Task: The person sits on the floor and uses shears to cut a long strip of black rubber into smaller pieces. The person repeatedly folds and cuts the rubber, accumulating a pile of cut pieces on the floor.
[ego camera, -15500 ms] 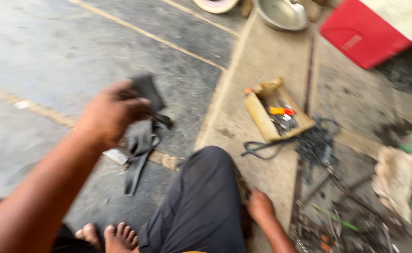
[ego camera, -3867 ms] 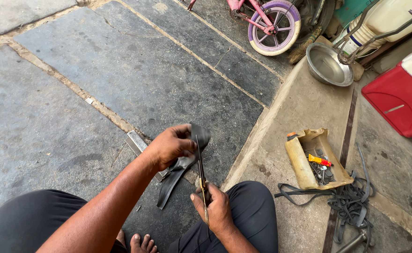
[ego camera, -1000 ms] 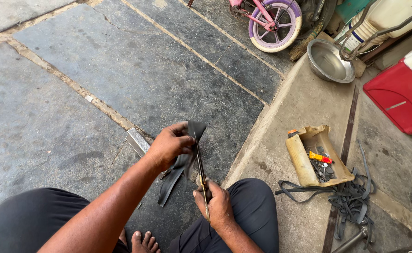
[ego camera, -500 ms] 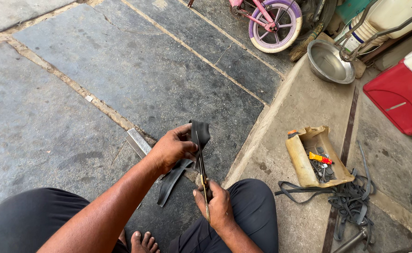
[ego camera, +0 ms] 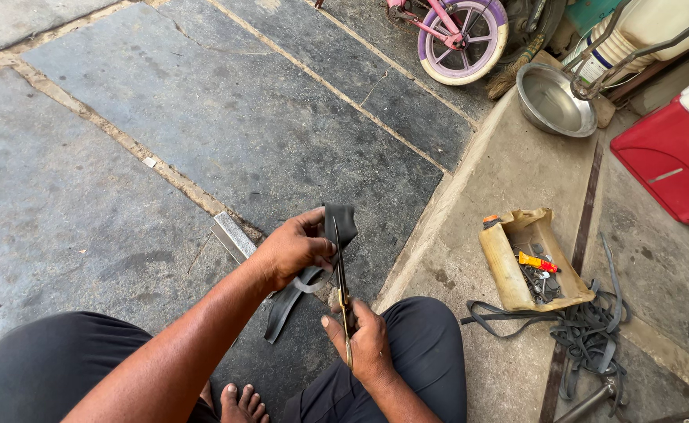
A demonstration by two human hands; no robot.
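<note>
I'm looking down at both hands low in the centre of the frame. My left hand (ego camera: 293, 251) is clamped on a strip of black rubber (ego camera: 313, 266), thumb and fingers pinching it just below the folded top, which stands up at mid-frame while the loose tail hangs down toward the stone floor (ego camera: 203, 117). My right hand (ego camera: 368, 345) is closed round the handles of a pair of scissors (ego camera: 342, 294), blades pointing up and lying right along the rubber's edge.

The worry I have here: those blades run very close to my left thumb and fingertips, and the rubber hides part of the blade line, so I can't tell how much clearance there is. If the strip twists or slips in the pinch, the cut could wander off line or the tip could catch skin. The rubber looks floppy, so I judge it will buckle between the blades rather than shear cleanly unless it is held taut.

My bare foot (ego camera: 239, 399) sits directly below the hands, at the bottom edge; dropped scissors would land near it.

Off to the right lie an open tan tray of small tools (ego camera: 509, 266) and a tangle of rubber strips (ego camera: 587, 329), well apart from my hands. A metal bowl (ego camera: 554, 100) and a small pink bicycle wheel (ego camera: 462, 35) sit at upper right.
</note>
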